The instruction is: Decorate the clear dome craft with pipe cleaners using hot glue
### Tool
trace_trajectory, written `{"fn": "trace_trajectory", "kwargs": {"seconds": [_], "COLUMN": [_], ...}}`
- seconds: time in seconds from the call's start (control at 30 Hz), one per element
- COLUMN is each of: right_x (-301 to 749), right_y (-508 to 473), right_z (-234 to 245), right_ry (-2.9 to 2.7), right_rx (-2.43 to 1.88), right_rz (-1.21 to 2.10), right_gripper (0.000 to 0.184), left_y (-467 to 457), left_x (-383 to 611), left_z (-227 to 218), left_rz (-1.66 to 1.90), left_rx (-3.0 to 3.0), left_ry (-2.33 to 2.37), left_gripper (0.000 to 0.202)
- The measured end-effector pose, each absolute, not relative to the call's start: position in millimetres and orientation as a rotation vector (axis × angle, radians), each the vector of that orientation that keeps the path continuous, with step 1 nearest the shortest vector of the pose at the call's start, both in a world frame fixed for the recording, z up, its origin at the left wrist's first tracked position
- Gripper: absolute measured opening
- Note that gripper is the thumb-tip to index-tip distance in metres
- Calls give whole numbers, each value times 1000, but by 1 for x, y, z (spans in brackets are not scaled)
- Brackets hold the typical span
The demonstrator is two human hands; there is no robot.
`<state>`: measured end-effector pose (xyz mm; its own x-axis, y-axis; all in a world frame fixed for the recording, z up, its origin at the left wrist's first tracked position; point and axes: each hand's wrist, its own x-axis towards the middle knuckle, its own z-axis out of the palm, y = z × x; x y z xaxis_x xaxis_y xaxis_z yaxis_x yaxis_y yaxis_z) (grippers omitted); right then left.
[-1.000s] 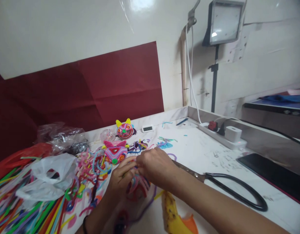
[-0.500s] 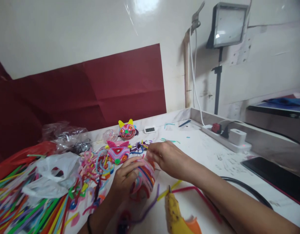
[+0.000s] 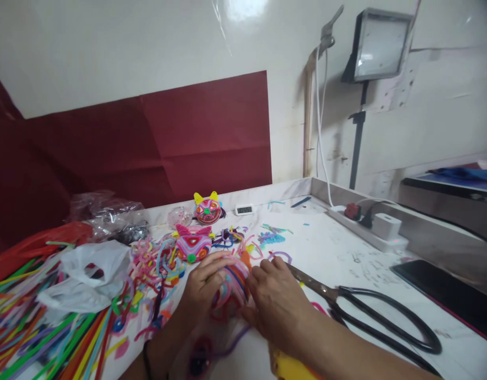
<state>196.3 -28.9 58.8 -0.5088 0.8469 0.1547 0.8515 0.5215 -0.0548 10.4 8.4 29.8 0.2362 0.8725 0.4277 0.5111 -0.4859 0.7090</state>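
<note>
My left hand (image 3: 204, 287) wraps round the left side of a rounded craft piece (image 3: 234, 282) covered in pink, orange and blue pipe-cleaner strips. On its right side, my right hand (image 3: 273, 295) is closed with curled fingers against the edge; the fingertips are partly hidden. A small orange piece (image 3: 245, 259) sticks up at the top between the hands. Under my right wrist lies a yellow glue gun (image 3: 289, 367), mostly covered. Large black-handled scissors (image 3: 334, 295) lie to the right of my right hand. Just beyond my left hand sits a pink-eared animal face (image 3: 193, 244) made of pipe cleaners.
Loose pipe cleaners (image 3: 65, 343) and a white plastic bag (image 3: 93, 274) cover the left. Behind stand a yellow-eared face (image 3: 207, 208) and a small digital display (image 3: 244, 210). A power strip (image 3: 382, 237) and a dark phone (image 3: 445, 295) lie at right.
My right hand has moved down and toward me, from the top of the craft piece to its right side. The scissors show more fully now, and the glue gun is more covered.
</note>
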Motion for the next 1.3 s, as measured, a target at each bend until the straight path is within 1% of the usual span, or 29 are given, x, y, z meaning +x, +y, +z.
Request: {"fn": "trace_trajectory", "kwargs": {"seconds": [0.47,0.77,1.0,1.3], "right_x": [193,193,195,199], "right_y": [-26,-24,-27,-28], "right_z": [44,37,41,47], "right_ry": [-2544,-2520,-2560,-2589], "right_rx": [-1374,-1348,-1358,-1374], "right_rz": [-102,-141,-141,-129], "right_gripper": [22,21,23,22], "left_y": [12,11,8,6], "left_x": [11,14,16,23], "left_z": [22,26,28,28], "left_rz": [1208,1240,1259,1286], "left_rx": [2092,2099,2131,2170], "left_ry": [1211,1232,1247,1275], "left_gripper": [35,36,37,37]}}
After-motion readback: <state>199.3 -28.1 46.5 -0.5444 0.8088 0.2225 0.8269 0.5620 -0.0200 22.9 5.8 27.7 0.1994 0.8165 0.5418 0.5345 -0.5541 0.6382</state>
